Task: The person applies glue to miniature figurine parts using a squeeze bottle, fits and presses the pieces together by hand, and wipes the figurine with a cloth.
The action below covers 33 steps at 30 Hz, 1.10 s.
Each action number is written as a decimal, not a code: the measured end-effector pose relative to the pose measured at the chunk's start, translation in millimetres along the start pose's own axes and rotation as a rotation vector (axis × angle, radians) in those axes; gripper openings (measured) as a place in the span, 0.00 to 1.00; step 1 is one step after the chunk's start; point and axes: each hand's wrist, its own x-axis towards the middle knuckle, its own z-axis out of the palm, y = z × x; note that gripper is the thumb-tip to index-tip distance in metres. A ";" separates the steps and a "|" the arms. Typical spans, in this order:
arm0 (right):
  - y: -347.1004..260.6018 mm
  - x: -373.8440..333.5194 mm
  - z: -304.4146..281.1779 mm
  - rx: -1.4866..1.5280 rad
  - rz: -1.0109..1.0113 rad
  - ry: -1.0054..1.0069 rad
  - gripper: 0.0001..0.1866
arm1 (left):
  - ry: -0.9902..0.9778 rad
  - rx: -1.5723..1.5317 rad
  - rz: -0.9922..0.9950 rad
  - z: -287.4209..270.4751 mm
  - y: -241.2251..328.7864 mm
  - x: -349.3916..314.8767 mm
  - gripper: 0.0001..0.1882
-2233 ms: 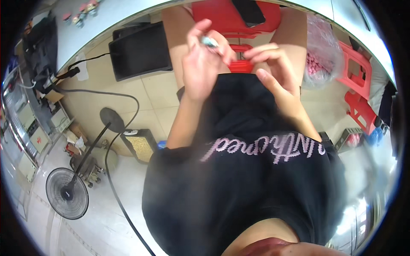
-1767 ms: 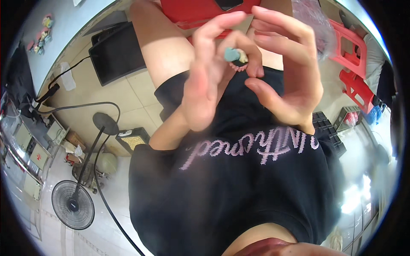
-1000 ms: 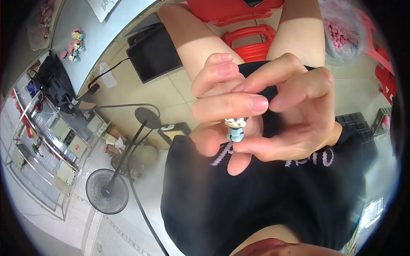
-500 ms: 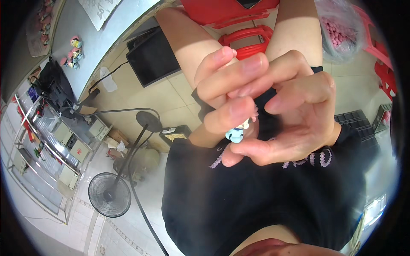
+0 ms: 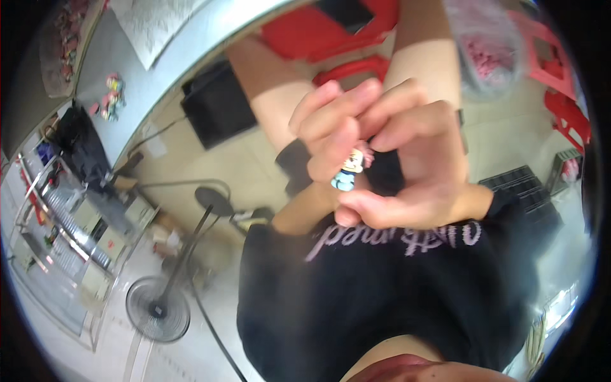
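The left hand [image 5: 326, 139] pinches a small figurine [image 5: 347, 173] in curled fingers, seemingly to steady it. The right hand [image 5: 431, 170] curves half-open beside it, contact unclear.

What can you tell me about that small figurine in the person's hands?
The small pink-haired, pale-blue figurine looks like painted plastic. It has a cream face, a dark collar-like band and a rounded lower body. It tilts, head toward the picture's upper right, against the left hand's fingers, above the right thumb; whether that thumb touches it is unclear.
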 end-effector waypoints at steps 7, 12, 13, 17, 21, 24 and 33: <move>12.9 16.1 -99.3 -0.430 -0.108 0.420 0.19 | -0.480 0.241 -0.352 -35.4 -19.8 -17.2 0.32; -31.5 90.4 -186.9 -1.112 -0.397 0.783 0.16 | -0.562 0.603 -0.519 -87.8 -32.9 -23.9 0.20; -35.3 100.7 -208.2 -1.118 -0.430 0.798 0.16 | -0.564 0.640 -0.538 -95.9 -35.4 -31.1 0.20; -9.6 111.5 -258.6 -1.223 -0.264 0.887 0.17 | -0.647 0.770 -0.546 -128.1 -38.4 -60.2 0.21; 7.2 106.5 -263.5 -1.266 -0.318 0.893 0.14 | -0.559 0.731 -0.632 -143.6 -35.7 -82.9 0.14; 7.1 106.8 -263.0 -1.288 -0.355 0.885 0.11 | -0.618 0.750 -0.583 -148.5 -31.4 -77.9 0.08; 3.7 97.9 -260.0 -1.272 -0.369 0.933 0.08 | -0.822 0.619 -0.354 -157.4 -13.4 -81.9 0.06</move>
